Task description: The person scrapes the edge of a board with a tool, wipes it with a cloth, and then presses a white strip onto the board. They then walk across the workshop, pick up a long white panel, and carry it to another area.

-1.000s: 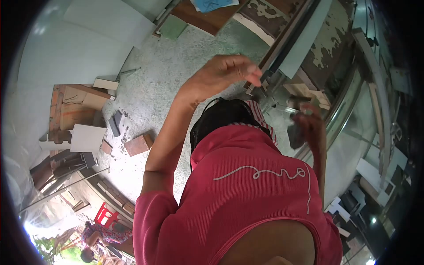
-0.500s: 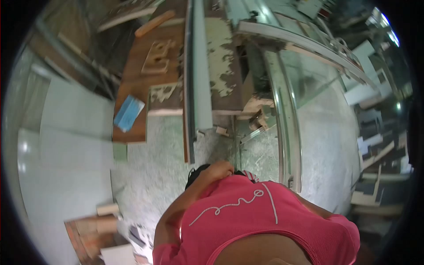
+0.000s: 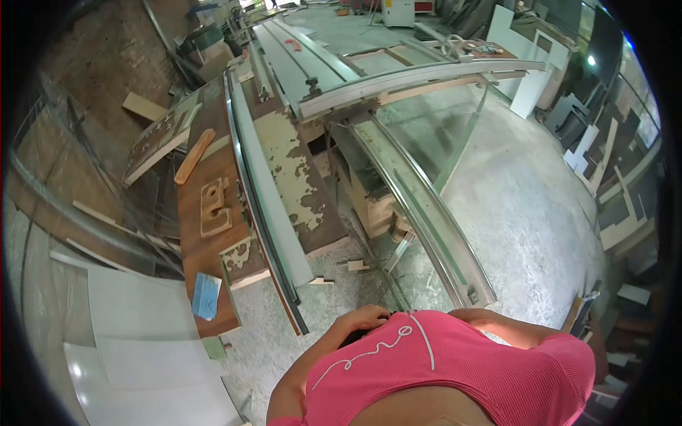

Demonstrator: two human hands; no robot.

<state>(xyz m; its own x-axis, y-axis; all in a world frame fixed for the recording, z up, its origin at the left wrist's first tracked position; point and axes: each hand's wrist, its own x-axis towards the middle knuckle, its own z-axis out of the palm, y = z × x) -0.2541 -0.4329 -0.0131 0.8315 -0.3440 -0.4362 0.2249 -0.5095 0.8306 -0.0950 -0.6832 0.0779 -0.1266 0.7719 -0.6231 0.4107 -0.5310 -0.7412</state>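
Observation:
My left hand (image 3: 368, 314) is drawn in at my waist, at the lower hem of my pink shirt (image 3: 398, 348). Its fingers look curled together against dark cloth, and what they hold, if anything, is hidden. Of my right arm (image 3: 515, 330), the forearm bends in toward my waist; the shirt hides the fingers of that hand. Ahead of me stands a sliding table saw with a long metal fence (image 3: 263, 192) and a metal rail (image 3: 419, 206). A brown wooden side table (image 3: 199, 248) carries a blue packet (image 3: 206, 296) and a wooden piece with cutouts (image 3: 214, 207).
An orange-brown wooden bar (image 3: 194, 157) lies on the side table. A metal crossbeam (image 3: 419, 82) spans the far side. White panels (image 3: 142, 341) lean at the left. Board offcuts (image 3: 625, 206) stand along the right. Small wood scraps (image 3: 355, 265) are on the floor.
My view has tilted up and turned, so more of the far workshop shows. My left hand stays at my waist. The right forearm now shows more clearly, bent toward the waist.

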